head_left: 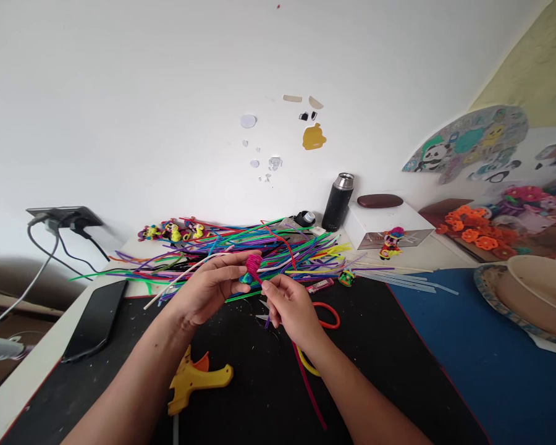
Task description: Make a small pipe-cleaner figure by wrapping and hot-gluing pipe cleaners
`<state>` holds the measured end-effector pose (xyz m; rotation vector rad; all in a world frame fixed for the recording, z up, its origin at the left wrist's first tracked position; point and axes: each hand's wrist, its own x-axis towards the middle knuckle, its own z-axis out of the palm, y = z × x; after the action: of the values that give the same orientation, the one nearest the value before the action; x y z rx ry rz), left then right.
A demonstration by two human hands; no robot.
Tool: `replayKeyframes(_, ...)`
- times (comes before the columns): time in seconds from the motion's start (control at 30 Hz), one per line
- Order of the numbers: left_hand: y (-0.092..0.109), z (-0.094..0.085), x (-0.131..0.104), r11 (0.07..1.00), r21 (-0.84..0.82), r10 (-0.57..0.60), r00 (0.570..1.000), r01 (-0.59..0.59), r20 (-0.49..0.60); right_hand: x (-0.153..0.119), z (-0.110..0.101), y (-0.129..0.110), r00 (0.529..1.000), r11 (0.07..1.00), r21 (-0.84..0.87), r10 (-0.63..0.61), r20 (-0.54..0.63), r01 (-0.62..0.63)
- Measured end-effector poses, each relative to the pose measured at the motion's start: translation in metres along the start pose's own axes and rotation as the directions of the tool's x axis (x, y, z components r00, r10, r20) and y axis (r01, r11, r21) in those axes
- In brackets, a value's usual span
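Between the fingertips of my left hand [204, 287] is a small pipe-cleaner piece [252, 264], wound in magenta with blue at its lower end. My right hand [290, 309] pinches a magenta pipe cleaner [309, 389] close to that piece. Its long tail hangs below the hand toward the black mat [259, 414]. Under and behind my right hand lie scissors with an orange handle [331, 315], partly hidden. A yellow glue gun [199, 380] rests on the mat by my left forearm.
Many coloured pipe cleaners [222, 247] lie heaped along the wall. Finished small figures [171, 231] sit at the back left, and another figure [391, 243] stands by a white box [384, 216]. A black flask [338, 203] and a phone [95, 321] are also there.
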<state>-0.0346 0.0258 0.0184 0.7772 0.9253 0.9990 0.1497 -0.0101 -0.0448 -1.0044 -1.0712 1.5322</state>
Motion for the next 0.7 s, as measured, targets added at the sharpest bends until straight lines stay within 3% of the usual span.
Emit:
replayKeyframes(0.37, -0.0002, 0.0025, -0.0017, 1.000, -0.013, -0.008, 1.000, 0.008, 0.011, 0.0002, 0.0006, 0.0008, 1.000, 1.000, -0.003, -0.007, 0.002, 0.007)
replayKeyframes(0.7, -0.0021, 0.0020, 0.0002, 1.000, -0.003, 0.010, 0.999, -0.010, -0.054, 0.0004, 0.0003, 0.0036, 1.000, 1.000, -0.007, -0.005, -0.002, 0.005)
